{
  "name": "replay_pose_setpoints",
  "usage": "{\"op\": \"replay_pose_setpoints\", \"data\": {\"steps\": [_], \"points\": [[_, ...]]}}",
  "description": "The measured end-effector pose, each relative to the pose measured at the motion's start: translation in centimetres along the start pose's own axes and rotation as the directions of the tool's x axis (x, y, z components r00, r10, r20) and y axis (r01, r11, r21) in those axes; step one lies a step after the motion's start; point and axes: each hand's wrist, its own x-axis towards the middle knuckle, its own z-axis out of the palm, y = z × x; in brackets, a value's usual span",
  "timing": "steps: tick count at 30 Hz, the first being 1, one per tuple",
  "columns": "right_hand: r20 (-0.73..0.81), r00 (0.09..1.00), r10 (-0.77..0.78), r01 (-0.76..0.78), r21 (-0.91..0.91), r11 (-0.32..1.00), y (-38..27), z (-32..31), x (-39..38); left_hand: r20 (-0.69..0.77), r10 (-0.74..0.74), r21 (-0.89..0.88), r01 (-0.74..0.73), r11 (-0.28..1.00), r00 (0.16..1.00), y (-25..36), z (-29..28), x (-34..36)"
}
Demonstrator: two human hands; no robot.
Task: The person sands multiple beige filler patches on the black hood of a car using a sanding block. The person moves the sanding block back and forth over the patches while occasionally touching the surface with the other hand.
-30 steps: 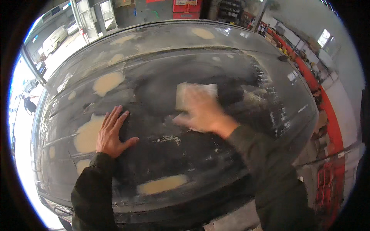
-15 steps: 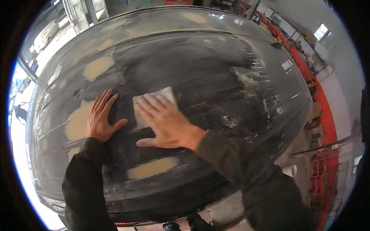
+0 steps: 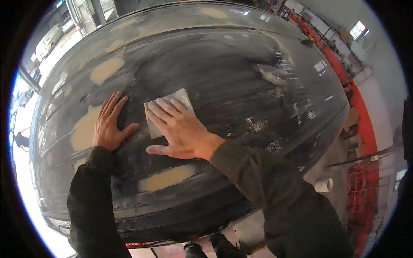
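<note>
My right hand (image 3: 184,134) lies flat, fingers stretched out and thumb apart, on a pale grey square sheet of sandpaper (image 3: 185,99). The sheet rests against a large dark, curved vehicle panel (image 3: 193,56), with its far and left edges showing past the fingers. To the left my left hand (image 3: 108,129) is spread open, its palm down on the same panel, holding nothing. Beside it is a tan filler patch (image 3: 83,132), partly covered by that hand and wrist. Another long filler patch (image 3: 167,178) lies nearer to me, below the right hand.
More tan patches (image 3: 106,70) dot the panel's left and far parts. Scuffed pale marks (image 3: 257,124) and scraped paint lie on the right. Beyond the right edge are a white bucket (image 3: 323,185) and red racking (image 3: 362,189). My feet (image 3: 221,243) show below the near edge.
The panel sits slightly higher in the picture now. Sandpaper and right hand have shifted only slightly to the left across the panel. The left hand stays in place on the surface.
</note>
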Motion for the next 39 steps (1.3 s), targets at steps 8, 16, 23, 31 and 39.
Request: {"op": "replay_pose_setpoints", "data": {"steps": [8,16,23,31,39], "points": [[0.047,0.878,0.477,-0.442,-0.303,0.844,14.8,-12.7,-14.1,-0.008,-0.013,-0.012,0.013,1.0,1.0,-0.9,-0.2,-1.0],[-0.032,0.824,0.566,-0.539,-0.353,0.765,15.8,-10.9,-15.1,-0.079,-0.143,0.057,0.148,0.987,0.986,-0.3,0.0,-1.9],[-0.166,0.849,0.502,-0.524,-0.394,0.755,18.0,-10.4,-16.3,0.155,-0.104,0.049,0.098,0.994,0.982,6.8,-4.5,-17.5],[-0.375,0.922,0.1,-0.194,-0.223,0.955,5.1,-2.0,-4.9,0.062,-0.299,0.08,0.294,0.952,0.952,8.1,-8.1,-27.7],[-0.107,0.979,0.175,-0.193,-0.191,0.962,4.9,-3.9,-5.5,-0.037,-0.343,0.033,0.344,0.938,0.939,7.5,-7.9,-29.6]]}}
